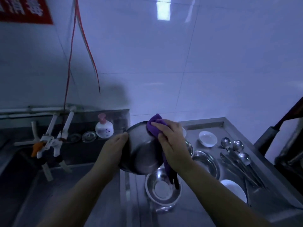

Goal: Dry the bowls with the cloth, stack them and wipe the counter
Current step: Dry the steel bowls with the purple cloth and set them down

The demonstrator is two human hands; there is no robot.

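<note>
Head view: hands [113, 145] tilt steel bowl [142, 153], purple cloth [155, 126] hanging down.

The room is dim and bluish. Big white wall tiles [164, 63] shine — a bright patch of light [163, 9] glows near the top. A red sign [24, 10] hangs top left, red cords [70, 54] dangling beside it.

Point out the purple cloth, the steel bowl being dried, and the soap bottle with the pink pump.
Purple cloth [155, 126], head view: bunched part by the fingertips.
Round steel bowl held tilted [144, 154], head view: outer wall.
White soap bottle with pink pump [104, 129], head view: bottle body.
</note>
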